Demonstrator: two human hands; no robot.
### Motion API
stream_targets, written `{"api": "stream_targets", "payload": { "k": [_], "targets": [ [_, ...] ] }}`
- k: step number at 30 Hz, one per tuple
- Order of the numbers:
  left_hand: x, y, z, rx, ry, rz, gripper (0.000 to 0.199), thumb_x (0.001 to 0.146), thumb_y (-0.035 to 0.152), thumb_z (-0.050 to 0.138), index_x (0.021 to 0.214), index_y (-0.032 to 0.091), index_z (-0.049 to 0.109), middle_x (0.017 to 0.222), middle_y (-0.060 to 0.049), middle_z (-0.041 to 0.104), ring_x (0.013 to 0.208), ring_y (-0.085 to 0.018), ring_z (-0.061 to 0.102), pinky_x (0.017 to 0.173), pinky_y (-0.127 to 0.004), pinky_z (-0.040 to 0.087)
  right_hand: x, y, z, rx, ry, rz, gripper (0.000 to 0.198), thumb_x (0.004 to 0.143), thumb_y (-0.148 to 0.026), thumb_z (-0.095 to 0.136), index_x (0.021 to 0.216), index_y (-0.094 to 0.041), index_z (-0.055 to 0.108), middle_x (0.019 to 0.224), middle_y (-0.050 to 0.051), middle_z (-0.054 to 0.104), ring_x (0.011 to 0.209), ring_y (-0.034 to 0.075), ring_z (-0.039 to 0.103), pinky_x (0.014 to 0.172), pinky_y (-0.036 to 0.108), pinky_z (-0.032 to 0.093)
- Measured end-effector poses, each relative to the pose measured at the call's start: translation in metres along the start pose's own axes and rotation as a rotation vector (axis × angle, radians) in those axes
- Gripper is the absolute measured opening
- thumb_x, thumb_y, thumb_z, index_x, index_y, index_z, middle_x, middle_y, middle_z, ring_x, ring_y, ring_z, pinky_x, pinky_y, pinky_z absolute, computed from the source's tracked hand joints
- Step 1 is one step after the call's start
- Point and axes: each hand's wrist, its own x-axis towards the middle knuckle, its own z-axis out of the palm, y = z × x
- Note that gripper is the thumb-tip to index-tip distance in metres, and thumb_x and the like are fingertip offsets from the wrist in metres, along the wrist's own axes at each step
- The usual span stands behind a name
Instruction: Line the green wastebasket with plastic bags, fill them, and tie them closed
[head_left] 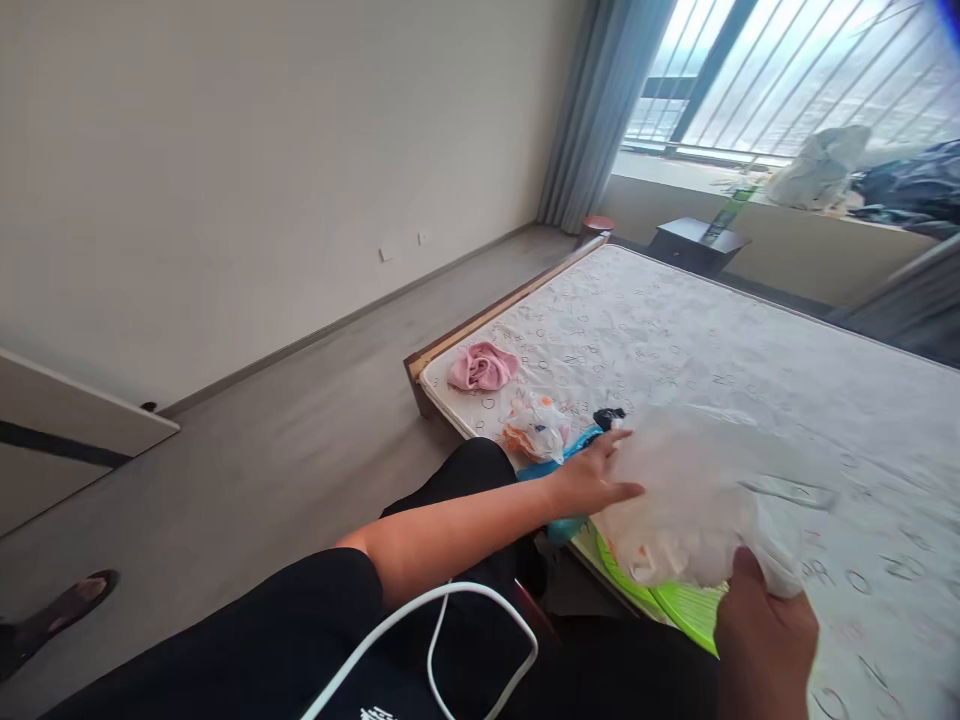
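A clear, whitish plastic bag (675, 490), puffed out and blurred, is held up over the near edge of the mattress. My right hand (769, 625) pinches its near right side between thumb and fingers. At the bag's left side is my left hand (596, 475), thumb and fingers spread apart against the plastic. Below the bag lies a bright green plastic item (686, 605), partly covered. Close to my left hand are a blue plastic bag (574, 450), a small black bundle (608, 417) and a crumpled white bag with orange marks (541, 428).
A folded pink cloth (484, 367) rests near the corner of the patterned mattress (675, 340). White cable (480, 590) loops across my lap. Beyond the bed stand a nightstand (694, 245) and a barred window (787, 80). Someone's foot in a sandal (82, 592) shows at left.
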Motion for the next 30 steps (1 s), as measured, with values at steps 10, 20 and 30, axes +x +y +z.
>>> {"api": "stream_targets", "payload": {
  "k": [10, 20, 30],
  "targets": [
    [0.056, -0.063, 0.054, -0.171, -0.065, -0.036, 0.054, 0.081, 0.042, 0.076, 0.116, 0.021, 0.040, 0.113, -0.011, 0.071, 0.104, -0.025, 0.069, 0.090, -0.041, 0.054, 0.069, 0.039, -0.030, 0.443, 0.153, -0.021, 0.056, 0.077, -0.056, 0.069, 0.115, -0.016, 0.066, 0.089, 0.004, 0.073, 0.081, 0.020, 0.067, 0.072, 0.033, 0.056],
    [0.069, -0.107, 0.107, 0.228, -0.021, -0.127, 0.033, 0.086, 0.020, 0.066, 0.112, 0.019, 0.046, 0.113, -0.012, 0.067, 0.106, -0.023, 0.066, 0.103, -0.043, 0.049, 0.060, 0.067, -0.033, -0.217, 0.421, -0.486, 0.053, 0.087, -0.050, 0.063, 0.128, -0.016, 0.056, 0.124, 0.019, 0.055, 0.119, 0.036, 0.050, 0.103, 0.056, 0.040],
    [0.044, -0.053, 0.096, 0.839, 0.027, 0.014, 0.083, 0.072, 0.028, 0.082, 0.145, 0.016, 0.045, 0.146, -0.020, 0.045, 0.144, -0.039, 0.038, 0.120, -0.054, 0.029, 0.078, 0.068, -0.015, -0.627, 0.020, -0.467, 0.026, 0.096, -0.030, 0.051, 0.092, -0.016, 0.072, 0.105, 0.016, 0.062, 0.101, 0.030, 0.052, 0.090, 0.044, 0.042]
  ]
}}
